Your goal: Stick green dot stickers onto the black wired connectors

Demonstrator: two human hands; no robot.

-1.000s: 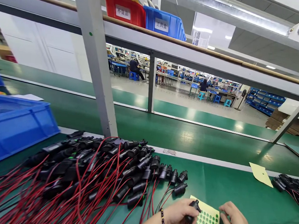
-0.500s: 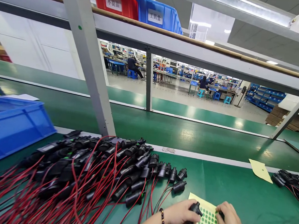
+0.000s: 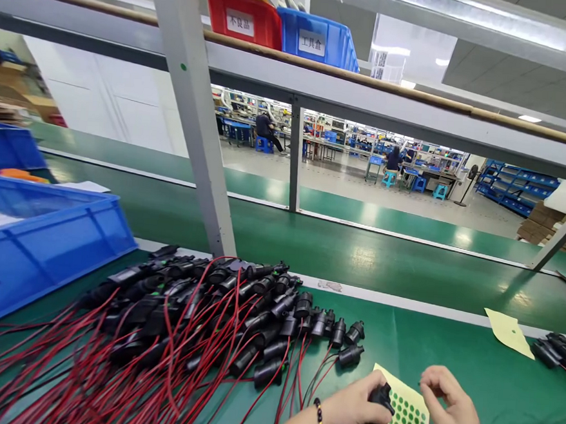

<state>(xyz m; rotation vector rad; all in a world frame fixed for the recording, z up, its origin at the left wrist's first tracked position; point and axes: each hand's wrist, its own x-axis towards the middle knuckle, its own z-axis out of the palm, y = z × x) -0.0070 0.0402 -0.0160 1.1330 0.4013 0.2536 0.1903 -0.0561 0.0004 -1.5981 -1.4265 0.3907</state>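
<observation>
My left hand (image 3: pixel 354 407), a beaded bracelet on its wrist, is closed around a black pump-like part (image 3: pixel 380 396) with a stubby nozzle. The part is held over the left side of a pale yellow sheet (image 3: pixel 407 418) covered in rows of green dot stickers. Right of the sheet, my right hand (image 3: pixel 451 408) is raised with thumb and forefinger pinched. A tiny dark green speck, seemingly a dot sticker (image 3: pixel 420 382), shows at its fingertip. A large heap of similar black parts (image 3: pixel 256 313) with red and black wires lies to the left.
A blue bin (image 3: pixel 52 247) stands at the left edge. Another yellow sheet (image 3: pixel 510 332) and more black parts (image 3: pixel 557 354) lie to the right. A grey post (image 3: pixel 193 115) rises behind the heap; red (image 3: pixel 242 22) and blue (image 3: pixel 319 40) bins sit overhead. People sit far off.
My right hand has lifted off the sheet's right edge and now pinches just beside it. My left hand still holds the black part. The whole view has shifted slightly left.
</observation>
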